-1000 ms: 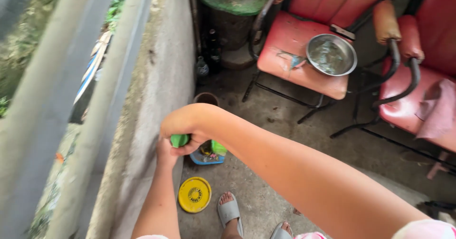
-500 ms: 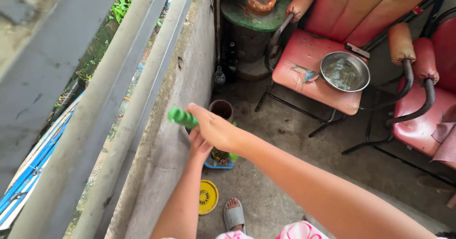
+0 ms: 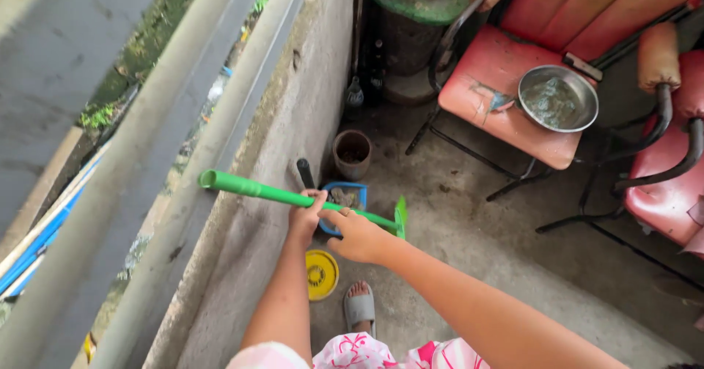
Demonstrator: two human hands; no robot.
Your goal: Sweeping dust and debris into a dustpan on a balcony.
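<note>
Both my hands hold a long green handle (image 3: 249, 188) that lies almost level, its free end pointing left over the low concrete wall (image 3: 286, 119). My left hand (image 3: 306, 218) grips it near the middle. My right hand (image 3: 357, 235) grips it just to the right, closer to the green head (image 3: 400, 216) at its lower end. Directly under the handle a blue dustpan (image 3: 345, 193) with debris in it rests on the floor, and a short black handle (image 3: 304, 172) sticks up beside it.
A brown pot (image 3: 352, 153) stands by the wall. A yellow lid (image 3: 321, 273) lies near my foot in a grey slipper (image 3: 359, 308). A metal bowl (image 3: 557, 98) sits on a red chair (image 3: 491, 83). Grey railing bars (image 3: 147, 193) run along the left.
The green handle has tipped from pointing up toward me to lying nearly level, its end out over the wall. Both hands have dropped lower, over the blue dustpan.
</note>
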